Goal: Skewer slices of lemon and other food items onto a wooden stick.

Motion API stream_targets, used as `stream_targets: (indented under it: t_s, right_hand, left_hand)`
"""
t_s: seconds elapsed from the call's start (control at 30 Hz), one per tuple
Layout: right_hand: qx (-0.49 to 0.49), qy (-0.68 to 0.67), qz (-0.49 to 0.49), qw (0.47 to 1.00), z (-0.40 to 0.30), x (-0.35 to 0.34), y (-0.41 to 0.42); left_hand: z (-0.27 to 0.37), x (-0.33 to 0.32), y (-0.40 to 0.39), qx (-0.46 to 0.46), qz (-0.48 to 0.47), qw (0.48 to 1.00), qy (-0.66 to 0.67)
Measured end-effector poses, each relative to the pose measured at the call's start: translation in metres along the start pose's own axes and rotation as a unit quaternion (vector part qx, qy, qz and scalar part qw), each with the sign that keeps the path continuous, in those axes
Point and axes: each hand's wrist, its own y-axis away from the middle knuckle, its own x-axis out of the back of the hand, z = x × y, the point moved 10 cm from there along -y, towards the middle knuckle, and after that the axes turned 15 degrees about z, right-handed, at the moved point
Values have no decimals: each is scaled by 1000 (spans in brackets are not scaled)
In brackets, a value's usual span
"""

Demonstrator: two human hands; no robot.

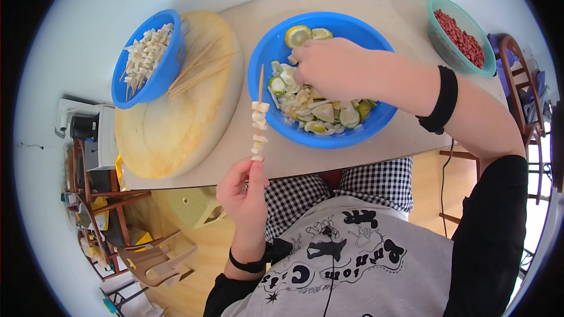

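Note:
My left hand (246, 185) pinches the lower end of a wooden skewer (261, 83) threaded with several white chunks of food. The skewer stands nearly upright, its bare pointed tip beside the near left rim of a large blue basin (326, 140). My right hand (326, 68) reaches into that basin, fingers bent down at the pieces. Its fingertips are partly hidden, so whether they grip a piece is unclear. Lemon slices (298, 36) lie at the basin's far side. Cut green citrus wedges (324, 113) and white chunks (304, 97) fill its middle and near part.
At left, a round wooden board (176, 141) bears loose bare skewers (202, 72) and a smaller blue basin (115, 81) of filled skewers (147, 55). A green bowl (434, 37) of reddish pellets (460, 39) stands far right. The table's front edge (185, 184) runs before my lap.

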Motion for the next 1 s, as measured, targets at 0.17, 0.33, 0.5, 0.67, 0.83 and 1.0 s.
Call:
stream_targets:
  t_s: [0.17,0.33,0.5,0.67,0.83,1.0]
  right_hand:
    - [-42,-184,-63,980,-10,-14,-6]
    - [-30,-246,-10,969,-20,-21,-6]
    - [-34,-315,-35,948,-23,-24,-3]
    - [-37,-339,-37,939,-22,-17,0]
    - [-119,-392,-11,912,-4,-1,11]
    - [-222,-444,60,866,32,18,31]
  left_hand:
    - [-6,-2,-2,-1,-26,999,-45]
    - [-5,-6,0,-4,-25,999,-41]
    - [-4,-11,3,-16,-45,997,-62]
    - [-5,-10,3,-7,-48,997,-55]
    - [-4,-13,5,-17,-53,996,-73]
    - [-6,-19,9,-14,-70,994,-81]
